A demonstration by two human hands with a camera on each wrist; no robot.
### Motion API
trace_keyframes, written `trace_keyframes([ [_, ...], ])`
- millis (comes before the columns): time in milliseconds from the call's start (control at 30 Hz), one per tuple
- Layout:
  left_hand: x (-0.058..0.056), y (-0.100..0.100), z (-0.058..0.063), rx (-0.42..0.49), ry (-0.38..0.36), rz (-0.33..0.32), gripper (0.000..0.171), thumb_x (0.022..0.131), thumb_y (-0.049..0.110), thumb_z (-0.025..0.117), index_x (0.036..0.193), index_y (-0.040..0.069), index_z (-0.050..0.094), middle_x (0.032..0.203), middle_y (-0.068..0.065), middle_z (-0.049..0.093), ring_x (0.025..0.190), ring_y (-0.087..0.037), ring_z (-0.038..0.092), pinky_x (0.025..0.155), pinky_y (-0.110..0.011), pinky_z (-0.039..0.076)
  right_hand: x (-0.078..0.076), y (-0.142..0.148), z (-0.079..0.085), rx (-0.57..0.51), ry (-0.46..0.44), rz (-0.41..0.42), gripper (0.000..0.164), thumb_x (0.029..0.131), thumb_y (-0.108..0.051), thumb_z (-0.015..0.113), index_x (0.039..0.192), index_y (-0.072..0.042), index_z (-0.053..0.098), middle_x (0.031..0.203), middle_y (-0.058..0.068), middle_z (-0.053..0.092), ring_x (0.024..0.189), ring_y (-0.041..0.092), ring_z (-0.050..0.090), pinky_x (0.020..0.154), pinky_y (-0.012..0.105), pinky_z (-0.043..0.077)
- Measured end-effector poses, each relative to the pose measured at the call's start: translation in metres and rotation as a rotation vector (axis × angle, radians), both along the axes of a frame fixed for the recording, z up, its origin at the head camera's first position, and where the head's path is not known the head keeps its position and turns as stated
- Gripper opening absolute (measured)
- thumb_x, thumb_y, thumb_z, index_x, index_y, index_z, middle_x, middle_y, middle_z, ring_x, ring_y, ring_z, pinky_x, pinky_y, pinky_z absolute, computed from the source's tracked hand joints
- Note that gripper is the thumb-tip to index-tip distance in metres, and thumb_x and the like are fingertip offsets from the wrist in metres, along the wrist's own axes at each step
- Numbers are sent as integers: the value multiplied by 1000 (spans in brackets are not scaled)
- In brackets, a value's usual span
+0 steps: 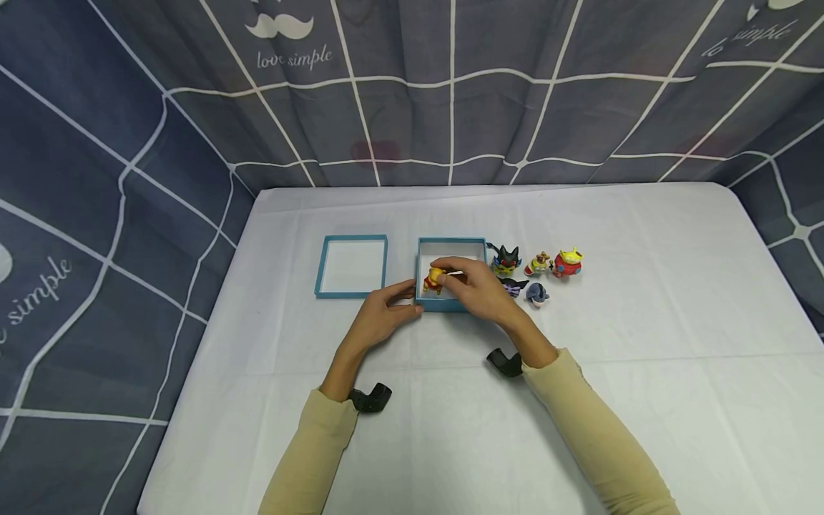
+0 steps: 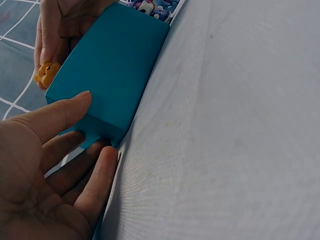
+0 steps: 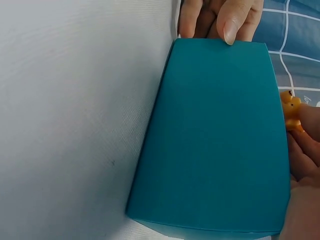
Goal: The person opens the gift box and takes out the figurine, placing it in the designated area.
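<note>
A small yellow bear figurine (image 1: 433, 279) with red on its body is pinched between the thumb and fingers of my right hand (image 1: 478, 287), over the open teal box (image 1: 444, 305). The bear's yellow head (image 2: 48, 73) shows past the box's edge in the left wrist view. My left hand (image 1: 380, 315) rests against the box's left side, fingers loosely extended, with the thumb (image 2: 75, 107) lying on the front wall near the corner. Part of the box's white inside is hidden by my right hand.
Left of the box lies its lid (image 1: 352, 295), teal-rimmed and white inside. To the right stand a black cat-like figurine (image 1: 506, 259), a small colourful figurine (image 1: 537, 264), a red-and-yellow figurine (image 1: 568, 263), a dark purple figurine (image 1: 513, 286) and a blue-grey figurine (image 1: 537, 294).
</note>
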State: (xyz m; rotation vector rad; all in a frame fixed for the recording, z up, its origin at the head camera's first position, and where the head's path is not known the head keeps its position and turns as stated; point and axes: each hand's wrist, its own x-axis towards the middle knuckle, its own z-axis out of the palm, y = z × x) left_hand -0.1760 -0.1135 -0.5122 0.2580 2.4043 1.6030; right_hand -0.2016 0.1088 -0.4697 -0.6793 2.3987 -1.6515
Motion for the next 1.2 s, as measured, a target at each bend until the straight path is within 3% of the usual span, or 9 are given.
trace_keyframes([
  [333,0,0,0,-14,4,9,58,89,21,76,141,7,55,127,-10,64,107,-21,66,96,-39,49,0,3,-5,-66,38,16,30,101,-8,57,127,5,62,120,14,64,95,22,66,83,40,52],
  [800,0,0,-1,19,1,3,58,89,18,76,141,4,54,129,-13,62,107,-24,66,93,-37,51,7,7,1,-95,78,22,29,102,-6,54,128,1,62,121,13,63,96,22,63,82,36,51],
  [1200,0,0,0,27,-8,-3,59,88,16,76,141,1,53,130,-16,61,110,-26,65,94,-36,51,23,23,21,-92,95,-1,28,102,-9,55,127,-2,64,119,7,64,91,18,64,80,30,52],
])
